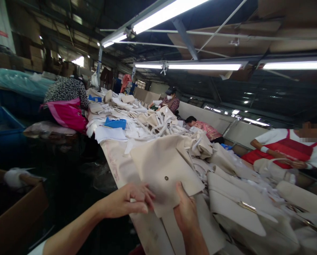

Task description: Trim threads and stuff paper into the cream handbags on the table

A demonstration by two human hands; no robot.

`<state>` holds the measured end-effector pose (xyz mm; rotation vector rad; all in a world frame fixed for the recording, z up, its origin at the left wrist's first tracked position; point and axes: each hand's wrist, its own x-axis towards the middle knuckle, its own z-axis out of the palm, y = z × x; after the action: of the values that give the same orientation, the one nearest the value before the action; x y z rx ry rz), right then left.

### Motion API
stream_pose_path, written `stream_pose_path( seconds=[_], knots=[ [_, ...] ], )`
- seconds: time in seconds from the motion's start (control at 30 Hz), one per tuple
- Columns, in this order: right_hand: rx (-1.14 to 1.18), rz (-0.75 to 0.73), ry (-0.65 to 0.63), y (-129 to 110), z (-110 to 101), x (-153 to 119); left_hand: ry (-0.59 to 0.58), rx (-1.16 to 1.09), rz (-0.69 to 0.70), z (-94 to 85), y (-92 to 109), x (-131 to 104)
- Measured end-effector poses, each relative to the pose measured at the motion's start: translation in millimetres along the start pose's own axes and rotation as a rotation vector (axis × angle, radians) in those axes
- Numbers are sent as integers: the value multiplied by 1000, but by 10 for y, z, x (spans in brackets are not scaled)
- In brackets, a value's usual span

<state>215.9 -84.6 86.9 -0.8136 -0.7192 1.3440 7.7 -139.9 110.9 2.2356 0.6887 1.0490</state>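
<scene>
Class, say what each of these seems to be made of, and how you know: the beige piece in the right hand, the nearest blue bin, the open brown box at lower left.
Beige piece: probably leather or imitation leather, matte; smooth and bending softly.
Blue bin: likely plastic, finish hard to judge in shadow; stiff, evenly coloured walls.
Brown box: apparently cardboard, dull; flat, thin-edged walls.

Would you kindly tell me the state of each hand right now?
Left hand: fingers loosely bent beside the beige piece; whether it grips anything cannot be told.
Right hand: closed on the beige piece's near edge, thumb on top.
</scene>
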Motion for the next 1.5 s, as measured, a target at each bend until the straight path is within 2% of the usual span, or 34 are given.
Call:
stream_pose_path(
  seconds=[0.07,0.13,0.27,0.4,0.47,0.57,0.67,0.77,0.83,0.9,1.03,1.1,1.17,1.23,1.3,1.4,1.5],
  knots=[
    [0,13,15,-34,-17,-24,21,-38,-132,-90,35,-132],
    [20,35,-34,-48,-45,-65,51,10,-194,-106,64,-170],
    [123,110,-191,-82,-118,-191,49,195,-29,40,135,-40],
    [125,57,-283,-76,-264,-319,159,257,23,168,109,126],
    [-6,38,-259,27,-354,-380,186,258,36,173,20,190],
    [-286,-4,-219,338,-435,-455,198,251,104,151,-186,289],
    [-562,-214,-216,683,-396,-470,207,211,126,131,-393,379],
    [-743,-392,-205,821,-249,-425,200,175,91,89,-481,382],
    [-728,-400,-216,736,-109,-393,222,204,90,28,-451,294],
    [-608,-329,-231,527,58,-373,257,301,108,-66,-384,146],
    [-175,-21,-209,-85,435,-315,278,683,194,-274,-287,-95],
    [-53,52,-215,-373,596,-260,350,830,211,-348,-295,-80],
    [-29,50,-214,-569,690,-203,460,885,183,-402,-331,33],
    [-51,5,-216,-621,690,-156,533,896,152,-447,-379,202],
    [-168,-95,-266,-515,599,-111,542,904,134,-483,-434,382],
    [-494,-385,-329,-165,397,-5,481,904,127,-514,-532,605],
    [-644,-685,-213,144,275,186,441,890,167,-495,-614,709]
  ],
)
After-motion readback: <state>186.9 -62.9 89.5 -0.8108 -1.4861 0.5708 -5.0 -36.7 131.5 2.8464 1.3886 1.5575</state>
